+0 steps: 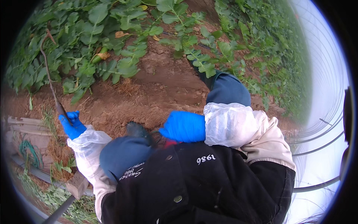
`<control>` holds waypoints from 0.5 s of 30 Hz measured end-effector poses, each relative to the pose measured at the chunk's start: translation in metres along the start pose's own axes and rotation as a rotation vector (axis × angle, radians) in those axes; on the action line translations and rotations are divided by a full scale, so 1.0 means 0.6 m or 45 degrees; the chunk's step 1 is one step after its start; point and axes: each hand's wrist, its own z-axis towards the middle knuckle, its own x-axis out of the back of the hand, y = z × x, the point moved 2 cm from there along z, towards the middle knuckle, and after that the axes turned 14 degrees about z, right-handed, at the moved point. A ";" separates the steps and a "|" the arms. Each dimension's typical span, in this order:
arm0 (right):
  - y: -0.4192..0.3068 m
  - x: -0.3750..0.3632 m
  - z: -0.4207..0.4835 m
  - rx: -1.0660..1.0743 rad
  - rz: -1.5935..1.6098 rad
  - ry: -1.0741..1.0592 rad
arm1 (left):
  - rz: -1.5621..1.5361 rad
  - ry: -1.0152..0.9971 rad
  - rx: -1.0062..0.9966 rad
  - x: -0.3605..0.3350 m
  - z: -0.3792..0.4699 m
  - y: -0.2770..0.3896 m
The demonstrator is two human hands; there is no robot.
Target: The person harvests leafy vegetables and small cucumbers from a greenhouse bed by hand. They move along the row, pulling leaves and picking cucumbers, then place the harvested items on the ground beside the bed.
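My left hand (72,126), in a blue glove, is raised at the left and grips the lower end of a rusty, long-necked hand tool (49,75). Its neck bends over at the top into a short crosspiece, like a small hoe. Behind the tool stand leafy green plants (92,30), with a green fruit (98,58) among them beside withered leaves. My right hand (183,126), also gloved in blue, is curled in front of my jacket between my knees. Its fingers are mostly hidden. Something red (169,144) shows just below it, and I cannot tell whether the hand holds it.
Bare brown soil (162,72) runs between the plants. My dark boot (137,129) rests on straw-strewn ground. Teal twine (30,151) lies at the left, near a block (77,184) and a pole (60,210). Curved greenhouse hoops (318,152) rise at the right.
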 end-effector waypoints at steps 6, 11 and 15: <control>-0.046 0.000 -0.032 -0.064 0.001 0.094 | -0.068 0.150 0.034 0.108 -0.043 0.009; -0.075 -0.010 -0.043 -0.288 -0.272 -0.085 | -0.131 0.291 0.006 0.126 -0.091 0.009; -0.109 0.001 -0.022 -0.074 -0.381 0.012 | -0.146 0.265 0.038 0.145 -0.144 0.002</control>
